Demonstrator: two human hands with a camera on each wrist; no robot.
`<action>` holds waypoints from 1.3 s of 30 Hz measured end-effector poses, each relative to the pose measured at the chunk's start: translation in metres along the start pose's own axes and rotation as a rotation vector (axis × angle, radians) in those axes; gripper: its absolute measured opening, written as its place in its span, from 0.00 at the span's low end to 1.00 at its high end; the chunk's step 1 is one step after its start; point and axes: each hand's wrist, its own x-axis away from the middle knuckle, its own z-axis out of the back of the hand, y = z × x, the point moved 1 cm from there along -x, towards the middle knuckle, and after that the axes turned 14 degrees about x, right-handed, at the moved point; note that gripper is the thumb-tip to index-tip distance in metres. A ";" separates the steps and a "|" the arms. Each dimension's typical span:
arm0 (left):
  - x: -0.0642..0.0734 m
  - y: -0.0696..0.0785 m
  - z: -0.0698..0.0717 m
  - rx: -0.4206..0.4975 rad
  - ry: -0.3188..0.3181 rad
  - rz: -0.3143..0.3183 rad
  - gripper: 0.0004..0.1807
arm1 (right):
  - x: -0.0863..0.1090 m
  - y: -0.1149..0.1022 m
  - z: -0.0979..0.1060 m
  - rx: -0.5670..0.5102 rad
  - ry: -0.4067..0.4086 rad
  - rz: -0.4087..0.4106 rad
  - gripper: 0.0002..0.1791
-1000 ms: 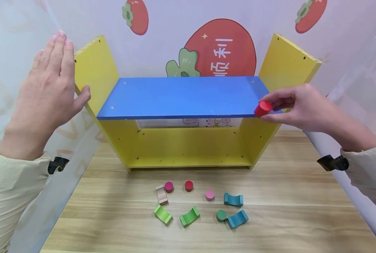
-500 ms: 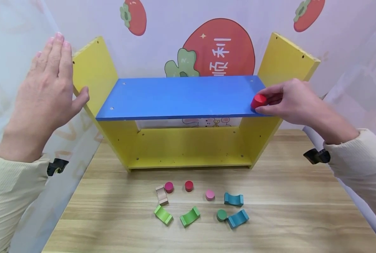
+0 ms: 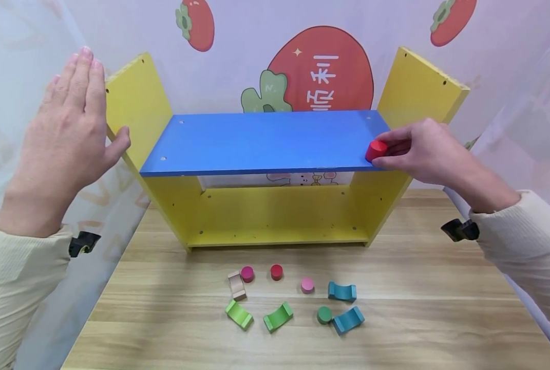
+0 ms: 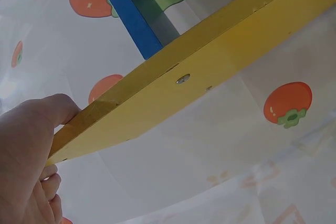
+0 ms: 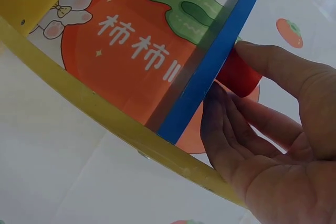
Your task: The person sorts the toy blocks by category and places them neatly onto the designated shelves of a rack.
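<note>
A shelf unit has yellow side panels (image 3: 138, 97) and a blue shelf board (image 3: 270, 141). My left hand (image 3: 67, 128) lies with straight fingers along the outside of the left panel. In the left wrist view its thumb (image 4: 60, 109) touches that panel's front edge. My right hand (image 3: 429, 151) pinches a red cylinder block (image 3: 376, 151) between thumb and fingers at the right front of the blue board. In the right wrist view the red cylinder block (image 5: 240, 74) stands against the blue board (image 5: 202, 85); its far side is hidden.
On the wooden table (image 3: 164, 329) in front lie a magenta cylinder (image 3: 247, 274), a red cylinder (image 3: 277, 272), a pink cylinder (image 3: 307, 285) and a green cylinder (image 3: 324, 315). Several arched blocks (image 3: 278, 317) lie among them. The yellow bottom board (image 3: 275, 216) spans between the side panels.
My right hand has moved left with the red cylinder block, setting it onto the blue board's right front, then shifting only slightly. The left hand stays at the left panel.
</note>
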 end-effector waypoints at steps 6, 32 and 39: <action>0.000 0.000 -0.001 -0.001 0.046 -0.045 0.48 | 0.019 0.002 0.002 -0.038 0.140 0.015 0.35; -0.001 0.001 0.002 0.002 0.027 -0.016 0.48 | 0.064 0.006 -0.226 -0.358 -0.193 0.399 0.25; 0.000 0.001 0.001 0.001 0.009 0.004 0.49 | 0.064 0.002 -0.273 -0.297 -0.291 0.461 0.24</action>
